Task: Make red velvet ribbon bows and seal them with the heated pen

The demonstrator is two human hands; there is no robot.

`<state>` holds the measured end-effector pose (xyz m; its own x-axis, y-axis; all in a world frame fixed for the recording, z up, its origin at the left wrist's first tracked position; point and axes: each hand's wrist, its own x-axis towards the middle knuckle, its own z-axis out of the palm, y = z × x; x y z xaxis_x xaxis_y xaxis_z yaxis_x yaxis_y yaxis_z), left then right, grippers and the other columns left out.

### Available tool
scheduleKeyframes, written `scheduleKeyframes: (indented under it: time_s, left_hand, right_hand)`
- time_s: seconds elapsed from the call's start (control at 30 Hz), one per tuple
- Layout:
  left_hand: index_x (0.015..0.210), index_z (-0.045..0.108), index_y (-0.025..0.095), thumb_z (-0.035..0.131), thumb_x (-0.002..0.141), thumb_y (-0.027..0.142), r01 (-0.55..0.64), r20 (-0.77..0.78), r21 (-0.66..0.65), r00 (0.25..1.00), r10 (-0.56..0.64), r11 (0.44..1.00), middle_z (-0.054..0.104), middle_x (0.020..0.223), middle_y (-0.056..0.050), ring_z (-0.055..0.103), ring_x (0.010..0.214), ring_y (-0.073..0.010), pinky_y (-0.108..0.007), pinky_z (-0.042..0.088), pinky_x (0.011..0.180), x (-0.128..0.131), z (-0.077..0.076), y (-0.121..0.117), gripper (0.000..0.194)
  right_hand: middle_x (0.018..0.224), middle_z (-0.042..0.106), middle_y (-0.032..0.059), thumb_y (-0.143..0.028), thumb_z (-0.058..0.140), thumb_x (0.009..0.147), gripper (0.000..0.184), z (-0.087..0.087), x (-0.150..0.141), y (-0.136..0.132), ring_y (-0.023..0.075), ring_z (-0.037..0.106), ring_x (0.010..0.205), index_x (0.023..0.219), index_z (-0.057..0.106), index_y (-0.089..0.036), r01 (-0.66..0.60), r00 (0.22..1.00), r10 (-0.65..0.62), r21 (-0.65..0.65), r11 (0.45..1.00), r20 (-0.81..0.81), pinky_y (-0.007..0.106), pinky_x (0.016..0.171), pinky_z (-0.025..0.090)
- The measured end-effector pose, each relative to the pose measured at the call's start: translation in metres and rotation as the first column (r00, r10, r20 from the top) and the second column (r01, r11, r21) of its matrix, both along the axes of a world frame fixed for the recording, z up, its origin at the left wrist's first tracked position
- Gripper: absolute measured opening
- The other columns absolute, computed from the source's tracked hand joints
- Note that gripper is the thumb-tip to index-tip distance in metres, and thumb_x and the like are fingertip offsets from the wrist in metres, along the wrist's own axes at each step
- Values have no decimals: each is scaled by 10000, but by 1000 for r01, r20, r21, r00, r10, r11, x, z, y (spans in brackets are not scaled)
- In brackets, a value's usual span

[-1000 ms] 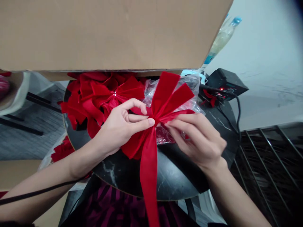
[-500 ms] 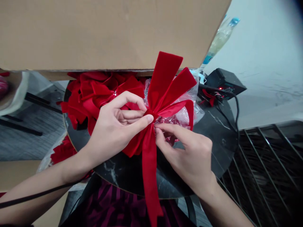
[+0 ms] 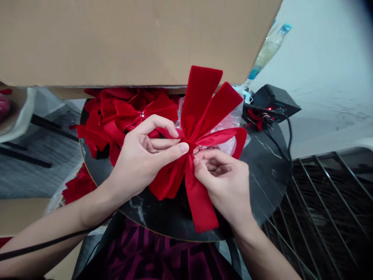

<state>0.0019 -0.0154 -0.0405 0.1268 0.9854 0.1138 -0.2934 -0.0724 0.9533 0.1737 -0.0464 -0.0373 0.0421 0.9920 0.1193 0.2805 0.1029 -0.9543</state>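
A red velvet ribbon bow [image 3: 202,101] is held up over the round dark tabletop, its loops and tails fanned out from a pinched centre. My left hand [image 3: 145,155] is closed, thumb and fingers gripping the bow's centre from the left. Just below and right of that centre, my right hand [image 3: 223,175] is closed too, pinching the ribbon where the lower tail starts. That tail hangs toward me, beside my right hand. Behind my left hand lies a heap of red bows [image 3: 122,111]. The fingertips partly hide the bow's middle.
A large cardboard box [image 3: 140,42] rises behind the marble-patterned round table [image 3: 262,171]. Clear plastic wrapping [image 3: 230,146] lies beyond the bow. At the right are a black device [image 3: 275,102] with a red light and cable, and a metal rack [image 3: 329,202].
My right hand has moved slightly left and closer under the knot. The lower tail has swung right and sits higher, and the right loop has spread wider. My left hand keeps its hold.
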Motion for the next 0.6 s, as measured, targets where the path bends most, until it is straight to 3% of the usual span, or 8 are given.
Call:
scheduleKeyframes:
  time_s: [0.1, 0.23, 0.3, 0.37, 0.47, 0.53, 0.6]
  left_hand:
    - [917, 639, 222, 835, 781, 152, -80, -52, 28, 995, 81, 996, 735, 781, 30, 719, 652, -115, -172, 577, 592, -3, 5, 3, 248]
    - [944, 662, 216, 808, 830, 188, -100, -124, 86, 986, 110, 991, 769, 765, 26, 734, 665, -129, -196, 578, 591, -14, 21, 13, 187]
    - [947, 675, 203, 800, 837, 163, -25, -110, 118, 993, 38, 993, 783, 755, 25, 726, 641, -117, -187, 571, 589, -18, 27, 18, 171]
    - [932, 692, 191, 808, 815, 114, 62, -102, 139, 994, -48, 988, 786, 754, 34, 725, 638, -105, -164, 558, 588, -21, 30, 21, 182]
    - [903, 710, 185, 812, 794, 83, 93, -129, 141, 989, -75, 986, 770, 746, 48, 725, 655, -96, -133, 529, 576, -23, 31, 20, 181]
    - [914, 712, 190, 804, 817, 121, 125, -188, 111, 977, -103, 986, 767, 713, 41, 717, 632, -95, -128, 512, 560, -25, 30, 17, 151]
    - [938, 711, 193, 798, 837, 170, 195, -280, 61, 945, -171, 979, 772, 693, 25, 714, 612, -104, -130, 500, 548, -28, 30, 14, 136]
  right_hand:
    - [755, 692, -13, -247, 710, 861, 137, -4, 9, -10, 96, 649, 638, 992, 723, -207, -145, 986, 132, -125, 981, -104, 188, 589, 552]
    - [857, 666, 8, -292, 711, 898, 192, -4, 21, -25, 100, 618, 698, 1076, 709, -218, -389, 921, 374, -240, 889, -109, 222, 647, 547]
    - [785, 644, -12, -287, 718, 892, 203, -3, 21, -28, 97, 580, 655, 1080, 707, -214, -404, 914, 396, -252, 879, -83, 227, 626, 524]
    - [708, 617, -38, -284, 747, 862, 242, -3, 14, -28, 92, 534, 601, 1090, 707, -213, -346, 938, 339, -205, 915, -69, 215, 569, 484]
    - [688, 618, -43, -295, 750, 868, 128, -2, 4, -27, 77, 479, 557, 945, 720, -197, -294, 956, 294, -146, 945, -18, 200, 511, 417]
    - [667, 613, -48, -307, 702, 919, 132, 1, 10, -27, 71, 461, 542, 860, 705, -189, -355, 926, 373, -193, 915, 65, 195, 503, 396]
    - [628, 598, -59, -290, 671, 947, 176, 8, 28, -28, 70, 461, 530, 803, 697, -194, -469, 819, 536, -297, 832, 207, 188, 502, 388]
